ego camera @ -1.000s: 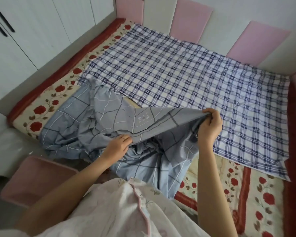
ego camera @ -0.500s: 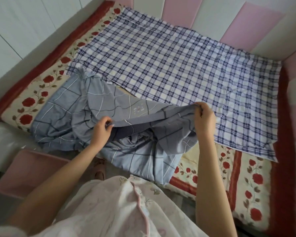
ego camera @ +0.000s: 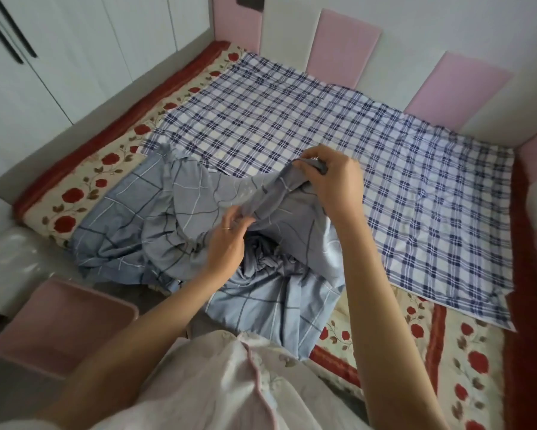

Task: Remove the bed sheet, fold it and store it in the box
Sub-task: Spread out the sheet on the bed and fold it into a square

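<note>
The right hand [ego camera: 332, 184] pinches a raised edge of the blue-grey bed sheet [ego camera: 130, 218]. The left hand [ego camera: 226, 243] grips the same edge lower down, fingers curled into the cloth. The sheet lies bunched at the near-left of the bed, partly overhanging. Expect light, limp fabric that sags between grips; hold it at hems and corners. A plaid cloth [ego camera: 292, 125] and floral quilt [ego camera: 84, 181] lie beneath. The pink box [ego camera: 65, 324] stands on the floor beside the bed.
</note>
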The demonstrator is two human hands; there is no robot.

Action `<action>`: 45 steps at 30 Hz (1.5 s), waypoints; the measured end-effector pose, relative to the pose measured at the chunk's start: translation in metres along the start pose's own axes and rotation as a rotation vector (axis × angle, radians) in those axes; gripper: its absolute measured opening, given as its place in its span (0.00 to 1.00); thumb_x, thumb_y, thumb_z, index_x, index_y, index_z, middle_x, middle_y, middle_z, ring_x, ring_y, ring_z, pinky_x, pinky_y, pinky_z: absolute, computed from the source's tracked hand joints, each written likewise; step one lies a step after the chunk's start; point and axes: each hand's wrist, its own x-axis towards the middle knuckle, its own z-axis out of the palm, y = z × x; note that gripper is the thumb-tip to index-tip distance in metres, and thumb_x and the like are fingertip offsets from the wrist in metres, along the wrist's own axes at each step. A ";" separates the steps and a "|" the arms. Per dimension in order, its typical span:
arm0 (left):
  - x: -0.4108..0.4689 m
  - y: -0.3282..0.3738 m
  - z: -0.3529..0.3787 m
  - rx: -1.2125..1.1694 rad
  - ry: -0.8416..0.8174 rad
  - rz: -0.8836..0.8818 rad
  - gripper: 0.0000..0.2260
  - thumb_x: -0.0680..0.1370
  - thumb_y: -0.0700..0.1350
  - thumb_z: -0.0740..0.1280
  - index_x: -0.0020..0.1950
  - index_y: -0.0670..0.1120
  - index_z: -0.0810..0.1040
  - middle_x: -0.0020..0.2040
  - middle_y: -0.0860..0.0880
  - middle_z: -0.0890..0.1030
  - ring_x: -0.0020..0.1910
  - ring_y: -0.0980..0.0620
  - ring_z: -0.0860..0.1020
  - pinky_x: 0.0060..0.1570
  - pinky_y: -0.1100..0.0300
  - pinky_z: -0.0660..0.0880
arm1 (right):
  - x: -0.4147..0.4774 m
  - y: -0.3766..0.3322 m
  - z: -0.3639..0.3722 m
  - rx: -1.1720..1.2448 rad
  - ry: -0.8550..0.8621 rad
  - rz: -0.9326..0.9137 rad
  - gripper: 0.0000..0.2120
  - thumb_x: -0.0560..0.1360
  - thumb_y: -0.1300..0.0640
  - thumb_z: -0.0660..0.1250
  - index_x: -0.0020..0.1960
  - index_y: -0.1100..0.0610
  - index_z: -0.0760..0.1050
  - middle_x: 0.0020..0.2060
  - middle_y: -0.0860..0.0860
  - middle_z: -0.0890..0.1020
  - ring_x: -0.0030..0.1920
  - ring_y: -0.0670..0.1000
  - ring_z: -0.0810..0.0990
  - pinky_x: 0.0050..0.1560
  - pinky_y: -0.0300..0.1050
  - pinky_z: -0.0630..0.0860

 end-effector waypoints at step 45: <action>0.139 -0.024 -0.174 -0.271 -0.091 -0.221 0.14 0.82 0.40 0.54 0.37 0.48 0.65 0.32 0.51 0.67 0.31 0.55 0.66 0.33 0.66 0.62 | 0.082 0.012 -0.007 -0.028 0.184 0.047 0.12 0.80 0.59 0.60 0.55 0.58 0.81 0.52 0.52 0.82 0.54 0.56 0.74 0.41 0.42 0.66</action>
